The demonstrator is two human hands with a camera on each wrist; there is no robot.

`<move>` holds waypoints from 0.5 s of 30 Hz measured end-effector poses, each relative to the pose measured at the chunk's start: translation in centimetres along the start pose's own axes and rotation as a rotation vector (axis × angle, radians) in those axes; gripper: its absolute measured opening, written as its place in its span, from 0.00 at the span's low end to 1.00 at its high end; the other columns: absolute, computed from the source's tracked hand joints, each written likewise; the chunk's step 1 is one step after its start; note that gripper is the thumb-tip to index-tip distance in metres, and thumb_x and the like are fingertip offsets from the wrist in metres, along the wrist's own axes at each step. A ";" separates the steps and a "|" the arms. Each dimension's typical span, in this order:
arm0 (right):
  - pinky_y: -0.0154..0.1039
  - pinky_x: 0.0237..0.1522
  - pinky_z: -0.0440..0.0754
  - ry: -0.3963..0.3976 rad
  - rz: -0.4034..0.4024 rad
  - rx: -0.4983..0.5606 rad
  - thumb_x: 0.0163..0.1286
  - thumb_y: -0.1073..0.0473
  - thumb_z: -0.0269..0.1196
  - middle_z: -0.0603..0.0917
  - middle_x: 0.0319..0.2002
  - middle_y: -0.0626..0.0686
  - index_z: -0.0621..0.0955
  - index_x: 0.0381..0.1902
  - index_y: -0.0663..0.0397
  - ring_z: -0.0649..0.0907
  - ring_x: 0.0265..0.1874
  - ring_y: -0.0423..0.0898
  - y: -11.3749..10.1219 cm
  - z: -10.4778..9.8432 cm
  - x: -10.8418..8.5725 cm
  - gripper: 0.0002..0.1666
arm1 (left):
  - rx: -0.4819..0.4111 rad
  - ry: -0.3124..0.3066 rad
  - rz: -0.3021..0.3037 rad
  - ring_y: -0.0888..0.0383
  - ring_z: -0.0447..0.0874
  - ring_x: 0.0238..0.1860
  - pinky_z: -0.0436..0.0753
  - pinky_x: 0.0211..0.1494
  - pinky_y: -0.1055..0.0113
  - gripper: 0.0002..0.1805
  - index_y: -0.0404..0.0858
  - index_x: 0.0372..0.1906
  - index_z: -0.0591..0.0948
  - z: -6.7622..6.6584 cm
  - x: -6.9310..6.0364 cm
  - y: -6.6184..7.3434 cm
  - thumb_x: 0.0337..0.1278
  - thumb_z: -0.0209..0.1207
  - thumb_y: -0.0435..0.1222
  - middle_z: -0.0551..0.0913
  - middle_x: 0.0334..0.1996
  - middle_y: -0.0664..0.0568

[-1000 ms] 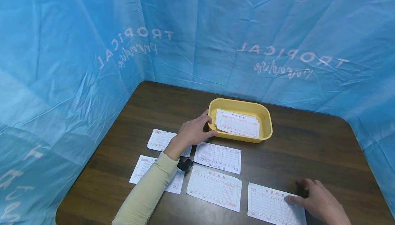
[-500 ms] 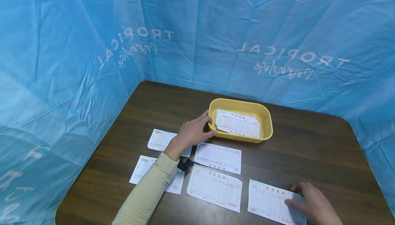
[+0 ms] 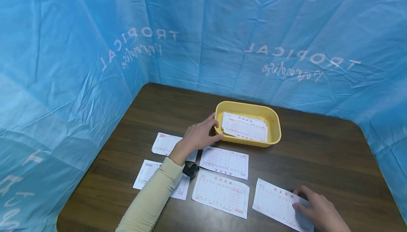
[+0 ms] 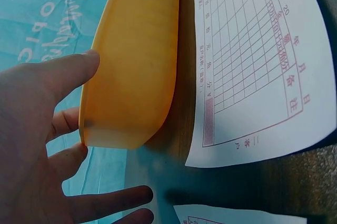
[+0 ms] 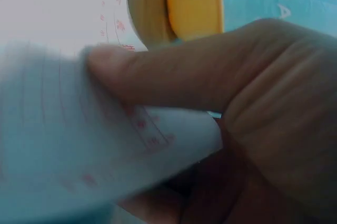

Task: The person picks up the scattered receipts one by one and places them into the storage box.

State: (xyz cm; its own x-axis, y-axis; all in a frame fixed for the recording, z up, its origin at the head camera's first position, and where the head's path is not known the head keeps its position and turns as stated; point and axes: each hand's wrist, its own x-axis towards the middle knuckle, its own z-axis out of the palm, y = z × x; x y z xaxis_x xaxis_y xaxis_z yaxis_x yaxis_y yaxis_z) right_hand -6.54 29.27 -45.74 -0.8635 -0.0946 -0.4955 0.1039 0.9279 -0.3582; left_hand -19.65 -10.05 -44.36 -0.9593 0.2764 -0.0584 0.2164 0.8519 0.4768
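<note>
In the head view my left hand holds the near-left corner of a yellow plastic basket. Its thumb lies on the rim in the left wrist view, with two fingers bent behind the wall. A printed receipt slip is pinched in my right hand at the lower right of the head view. The right wrist view has the thumb on top of the slip and the other fingers under it; the paper bends. Inside the basket lies a small stack of similar slips.
Several printed slips lie on the dark wooden table: one before the basket, one nearer me, and others partly under the left forearm. A blue printed curtain hangs behind and at the sides.
My right hand has moved slightly left, and its fingers have gone under the slip's far edge. The slip has tilted and its left end has risen. My left hand and the basket stay put.
</note>
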 end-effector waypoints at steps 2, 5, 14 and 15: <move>0.60 0.42 0.75 0.001 -0.005 0.028 0.54 0.50 0.73 0.82 0.43 0.55 0.77 0.44 0.55 0.78 0.37 0.51 0.0 0.0 -0.1 0.25 | 0.001 -0.003 0.000 0.54 0.72 0.26 0.68 0.29 0.62 0.25 0.55 0.51 0.72 0.0 0.0 0.0 0.55 0.56 0.64 0.49 0.75 0.60; 0.58 0.43 0.75 0.017 -0.016 0.071 0.54 0.51 0.73 0.82 0.45 0.56 0.77 0.46 0.57 0.78 0.40 0.52 -0.2 -0.1 -0.1 0.27 | 0.004 -0.005 -0.001 0.54 0.72 0.26 0.69 0.30 0.62 0.25 0.55 0.51 0.72 0.0 0.0 0.1 0.55 0.56 0.64 0.49 0.75 0.59; 0.57 0.43 0.74 0.138 -0.056 0.089 0.55 0.50 0.73 0.80 0.46 0.56 0.74 0.51 0.61 0.77 0.44 0.58 -0.4 -0.5 -0.3 0.32 | 0.001 -0.004 0.001 0.54 0.72 0.26 0.68 0.30 0.62 0.24 0.55 0.51 0.72 -0.1 0.0 0.1 0.55 0.56 0.64 0.49 0.75 0.59; 0.57 0.43 0.74 0.145 -0.061 0.087 0.55 0.50 0.73 0.80 0.46 0.57 0.74 0.51 0.60 0.78 0.45 0.60 -0.3 -0.5 -0.4 0.32 | -0.001 -0.005 0.002 0.54 0.72 0.25 0.68 0.29 0.62 0.24 0.55 0.50 0.72 -0.1 0.0 0.1 0.55 0.56 0.64 0.49 0.75 0.60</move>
State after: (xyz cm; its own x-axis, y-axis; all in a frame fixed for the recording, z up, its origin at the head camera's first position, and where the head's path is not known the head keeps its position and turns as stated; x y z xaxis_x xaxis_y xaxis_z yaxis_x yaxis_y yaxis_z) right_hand -6.46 29.20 -45.05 -0.9311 -0.0905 -0.3535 0.0864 0.8865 -0.4546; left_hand -19.65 -10.04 -44.19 -0.9579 0.2804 -0.0620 0.2181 0.8507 0.4782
